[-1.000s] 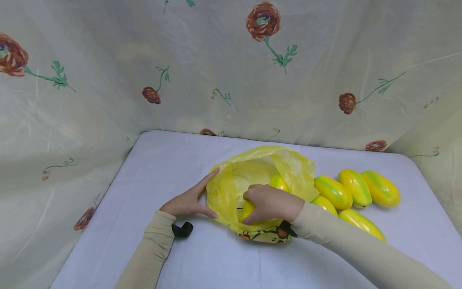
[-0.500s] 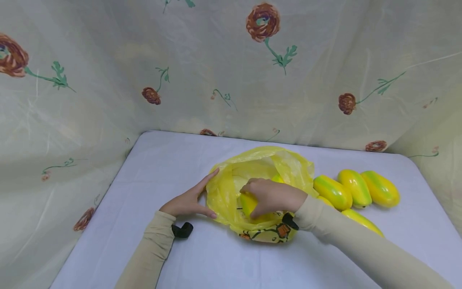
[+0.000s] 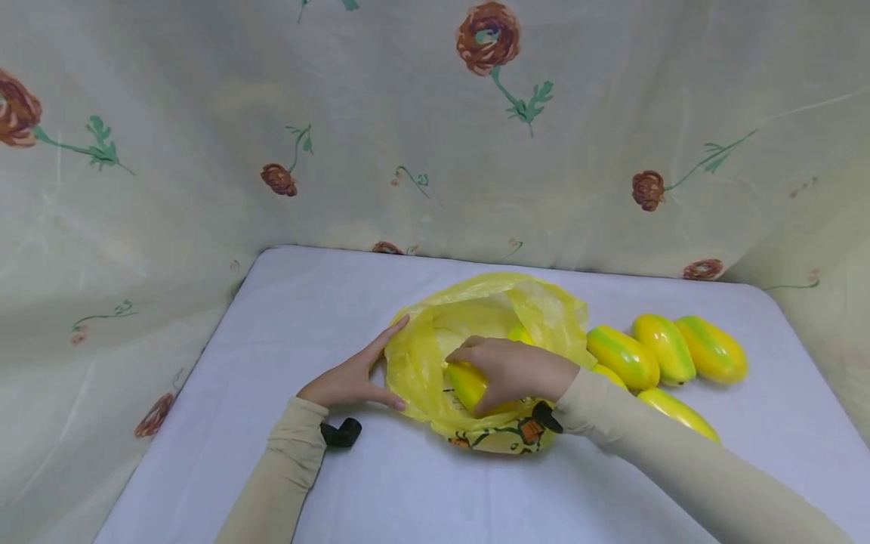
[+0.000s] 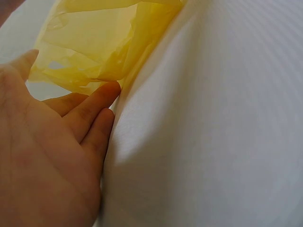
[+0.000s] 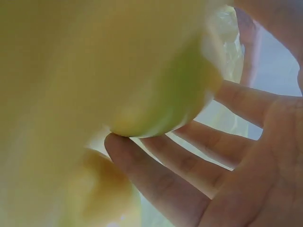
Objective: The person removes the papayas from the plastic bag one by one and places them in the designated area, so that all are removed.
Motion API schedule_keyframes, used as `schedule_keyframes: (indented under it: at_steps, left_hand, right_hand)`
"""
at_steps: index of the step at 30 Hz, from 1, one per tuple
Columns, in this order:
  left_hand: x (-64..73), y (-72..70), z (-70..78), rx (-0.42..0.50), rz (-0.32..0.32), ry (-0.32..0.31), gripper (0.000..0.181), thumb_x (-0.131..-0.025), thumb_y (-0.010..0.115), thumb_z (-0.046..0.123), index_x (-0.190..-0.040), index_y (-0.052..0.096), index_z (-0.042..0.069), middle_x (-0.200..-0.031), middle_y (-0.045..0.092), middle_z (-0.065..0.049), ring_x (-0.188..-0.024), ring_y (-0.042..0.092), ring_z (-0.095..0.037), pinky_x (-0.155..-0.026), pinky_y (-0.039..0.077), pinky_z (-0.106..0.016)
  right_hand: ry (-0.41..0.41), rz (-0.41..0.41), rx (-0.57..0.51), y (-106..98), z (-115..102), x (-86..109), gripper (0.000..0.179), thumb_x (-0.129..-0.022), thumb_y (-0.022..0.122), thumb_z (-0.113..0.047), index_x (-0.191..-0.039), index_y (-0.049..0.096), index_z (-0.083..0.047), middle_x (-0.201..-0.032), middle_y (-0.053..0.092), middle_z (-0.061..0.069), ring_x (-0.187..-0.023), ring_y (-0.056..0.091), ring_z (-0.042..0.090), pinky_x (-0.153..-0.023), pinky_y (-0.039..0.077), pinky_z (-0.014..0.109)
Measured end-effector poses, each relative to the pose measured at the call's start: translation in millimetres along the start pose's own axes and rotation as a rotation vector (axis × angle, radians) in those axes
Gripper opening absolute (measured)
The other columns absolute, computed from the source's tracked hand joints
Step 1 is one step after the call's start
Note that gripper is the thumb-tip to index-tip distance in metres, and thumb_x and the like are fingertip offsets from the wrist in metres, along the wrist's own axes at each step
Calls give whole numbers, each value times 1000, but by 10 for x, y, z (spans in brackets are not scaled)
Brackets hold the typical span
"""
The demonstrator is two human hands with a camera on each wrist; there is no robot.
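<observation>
A yellow plastic bag point(image 3: 414, 363) with a cartoon print stands on the table, its mouth spread. My left hand point(image 3: 350, 378) touches its left side, thumb and fingers wide apart; the left wrist view has the fingers point(image 4: 97, 106) against the thin film. Inside the mouth, my right hand point(image 3: 513, 372) grips a glossy yellow-green papaya point(image 3: 465, 383) between thumb and fingers. In the right wrist view its fingertips lie along the papaya point(image 5: 180, 99), while blurred yellow covers the left part. Another papaya point(image 3: 519, 335) shows behind that hand in the bag.
Several more papayas point(image 3: 655, 349) lie on the table right of the bag, partly behind the right forearm point(image 3: 652, 438). White cloth covers the table point(image 3: 306, 302). A flowered curtain point(image 3: 381, 113) hangs along the back and sides.
Between the first two frames my right hand shifts slightly right and up in the bag, exposing more of the held papaya. The left hand keeps its place; the whole view drifts slightly.
</observation>
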State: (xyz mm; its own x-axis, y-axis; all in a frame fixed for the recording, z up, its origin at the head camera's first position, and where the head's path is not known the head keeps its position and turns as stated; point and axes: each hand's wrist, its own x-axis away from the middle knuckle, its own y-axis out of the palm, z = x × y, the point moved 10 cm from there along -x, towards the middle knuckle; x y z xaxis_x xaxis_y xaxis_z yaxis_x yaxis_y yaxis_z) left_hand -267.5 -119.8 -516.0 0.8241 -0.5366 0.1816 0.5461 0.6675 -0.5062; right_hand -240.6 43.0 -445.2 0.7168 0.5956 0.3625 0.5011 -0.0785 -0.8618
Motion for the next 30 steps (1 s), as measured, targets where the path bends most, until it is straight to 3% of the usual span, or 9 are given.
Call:
schedule_keyframes:
  at_steps: [13,20,30]
  left_hand:
    - [3,-1,-6,17,-6,-14,122,-58,90,51,-145,4,63,-163,1,17,-152,5,-21,-121,14,-59]
    - [-1,7,-11,19,-4,-13,122,-60,90,48,-145,4,63,-163,1,18,-153,4,-21,-120,13,-59]
    - [-2,0,1,25,-4,6,124,-59,91,46,-146,4,61,-163,1,18,-153,3,-19,-121,13,-58]
  right_hand:
    - [-45,50,15,-87,41,96,76,-75,82,-31,-143,49,-24,-151,43,4,-133,46,24,-109,43,43]
    - [-51,74,-47,-175,86,165,79,-75,82,-29,-145,46,-26,-156,35,5,-139,40,26,-111,41,46]
    - [-113,172,-134,-378,152,340,84,-74,83,-24,-147,43,-28,-157,35,6,-142,36,30,-113,37,51]
